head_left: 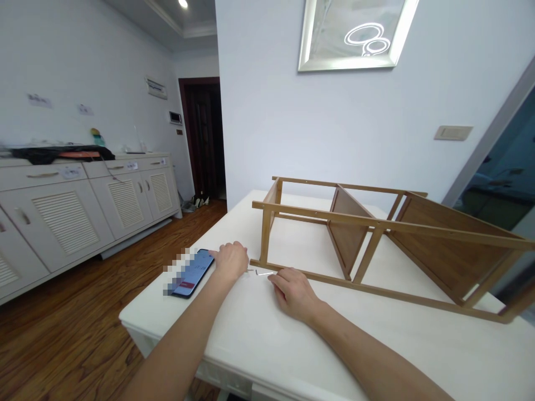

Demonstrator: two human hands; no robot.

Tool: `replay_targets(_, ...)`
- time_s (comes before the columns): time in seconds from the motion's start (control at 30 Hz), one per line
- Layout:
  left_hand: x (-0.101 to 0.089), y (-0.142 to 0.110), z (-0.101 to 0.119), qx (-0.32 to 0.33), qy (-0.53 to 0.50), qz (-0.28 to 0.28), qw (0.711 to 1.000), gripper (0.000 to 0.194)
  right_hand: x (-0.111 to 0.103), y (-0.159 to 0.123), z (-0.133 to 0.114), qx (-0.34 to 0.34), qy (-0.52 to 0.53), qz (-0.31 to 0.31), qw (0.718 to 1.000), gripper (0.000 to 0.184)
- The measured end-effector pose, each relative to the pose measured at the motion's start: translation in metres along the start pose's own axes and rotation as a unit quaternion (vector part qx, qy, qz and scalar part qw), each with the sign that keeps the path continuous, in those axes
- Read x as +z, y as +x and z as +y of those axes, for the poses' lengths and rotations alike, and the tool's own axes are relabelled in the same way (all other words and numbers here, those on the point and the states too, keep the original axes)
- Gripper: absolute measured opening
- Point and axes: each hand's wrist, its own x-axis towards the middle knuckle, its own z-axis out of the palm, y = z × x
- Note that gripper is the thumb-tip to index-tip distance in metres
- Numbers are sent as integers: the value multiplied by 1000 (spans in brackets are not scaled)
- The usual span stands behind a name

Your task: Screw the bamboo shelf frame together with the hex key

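A wooden shelf rack (320,216) lies on its side on the white table (254,345). My right hand (295,292) is closed near its lower rail, fingers on a thin L-shaped Allen key (263,273) whose bent end points left. By the rack's left end, my left hand (232,259) is closed with the fingers curled down. A tiny screw-like piece (251,270) pokes out beside those fingers; the hand hides the rest of it. Just left of that hand lies a phone (194,273) with a lit screen, its upper edge close to the thumb.
The table's near-left corner (125,317) juts over the wood floor (83,323). White cabinets (104,192) stand along the left wall, with a dark cloth (42,154) on top. Behind the table is a wall with a framed picture (355,36). The rack reaches the right side of view.
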Motion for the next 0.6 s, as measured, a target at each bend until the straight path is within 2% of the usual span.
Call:
replay_targets(0.1,2,-2,5,74,9,4,997,38,2,-1,1,-1,-1,-6,1000,23)
replay_targets(0.27,-1,3,-5,139,-16,-51,989,25,2,-1,2,2,6,-13,1000,22)
replay_targets(0.43,-6,5,-15,164,-28,-74,983,19,0,-1,0,5,4,-16,1000,21)
replay_targets(0.6,3,3,-9,180,-27,-96,979,15,0,0,0,6,3,-17,1000,22)
